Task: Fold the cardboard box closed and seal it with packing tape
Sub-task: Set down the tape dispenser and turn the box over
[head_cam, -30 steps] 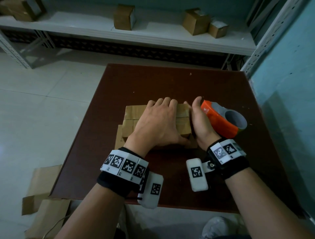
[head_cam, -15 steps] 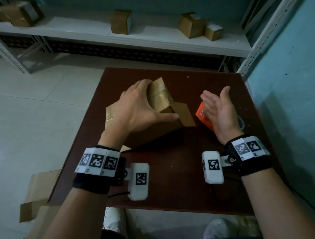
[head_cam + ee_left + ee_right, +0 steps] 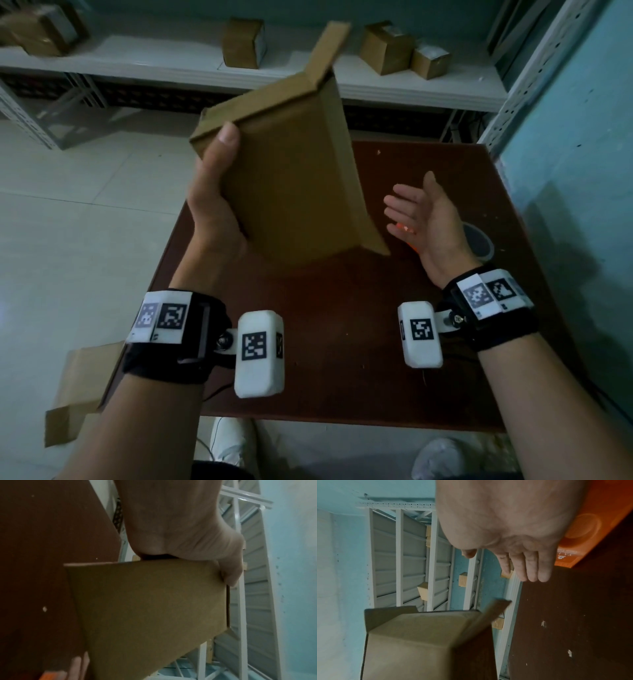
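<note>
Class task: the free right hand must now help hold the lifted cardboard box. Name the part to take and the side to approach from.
Take the cardboard box by its bare right-hand wall, coming in from the right with the open right hand. The left hand already grips the opposite edge, and loose flaps stick out at top and bottom.

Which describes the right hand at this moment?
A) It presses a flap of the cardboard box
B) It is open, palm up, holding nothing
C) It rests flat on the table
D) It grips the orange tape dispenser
B: the right hand hovers open beside the cardboard box, apart from it, with the orange tape dispenser lying on the table beneath it, ungripped.
</note>
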A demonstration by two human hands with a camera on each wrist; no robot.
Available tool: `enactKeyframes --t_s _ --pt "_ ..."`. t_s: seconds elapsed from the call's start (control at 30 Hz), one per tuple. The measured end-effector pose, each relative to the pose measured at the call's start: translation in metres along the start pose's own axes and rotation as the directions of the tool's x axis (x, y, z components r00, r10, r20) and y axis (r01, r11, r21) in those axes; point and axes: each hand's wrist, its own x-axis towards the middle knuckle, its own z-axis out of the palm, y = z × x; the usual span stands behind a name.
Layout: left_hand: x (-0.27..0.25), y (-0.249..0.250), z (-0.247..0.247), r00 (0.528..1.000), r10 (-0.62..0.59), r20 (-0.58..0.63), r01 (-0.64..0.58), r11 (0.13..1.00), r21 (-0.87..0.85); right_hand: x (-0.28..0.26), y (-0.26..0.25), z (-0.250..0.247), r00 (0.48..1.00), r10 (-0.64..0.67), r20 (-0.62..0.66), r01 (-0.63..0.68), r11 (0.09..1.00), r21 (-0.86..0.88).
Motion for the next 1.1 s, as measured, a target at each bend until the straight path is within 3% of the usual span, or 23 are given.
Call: enactKeyframes --t_s 0.1,0.2,0.37,0.47,0.63,0.73,0.9,1.1 --pt "-0.008 0.000 0.006 0.990 -0.114 -0.084 0.105 0.988 -0.110 0.000 0.000 0.000 0.981 0.098 0.169 -0.104 0.994 0.025" --pt "-0.010 -0.007 0.009 0.988 -0.143 -0.061 0.137 0.986 -0.095 -0.007 -0.009 0.004 0.956 0.120 0.266 -0.137 0.990 0.044" --pt "-0.002 -0.010 0.005 0.991 -0.127 -0.052 0.124 0.991 -0.058 -0.007 -0.016 -0.006 0.981 0.010 0.194 -0.013 1.000 0.016" --pt "0.005 -0.014 -0.003 0.976 -0.187 -0.109 0.185 0.982 -0.029 -0.007 -0.020 -0.014 0.984 -0.023 0.179 0.027 0.999 -0.020" --pt "0.005 -0.023 -0.005 0.982 -0.139 -0.128 0.165 0.963 0.213 -0.007 -0.025 -0.022 0.989 -0.047 0.140 0.048 0.999 -0.001" --pt "0.007 -0.022 -0.006 0.976 -0.199 -0.083 0.215 0.924 0.317 -0.007 -0.029 -0.029 0.993 -0.069 0.096 0.069 0.998 0.001" --pt "0.003 -0.023 -0.005 0.909 -0.403 -0.102 0.389 0.738 0.552 -0.003 -0.031 -0.043 0.992 -0.118 0.046 0.122 0.986 -0.110" --pt "0.005 -0.023 -0.015 0.822 -0.569 -0.038 0.477 0.650 0.591 -0.003 -0.029 -0.048 0.986 -0.131 0.106 0.154 0.956 -0.250"
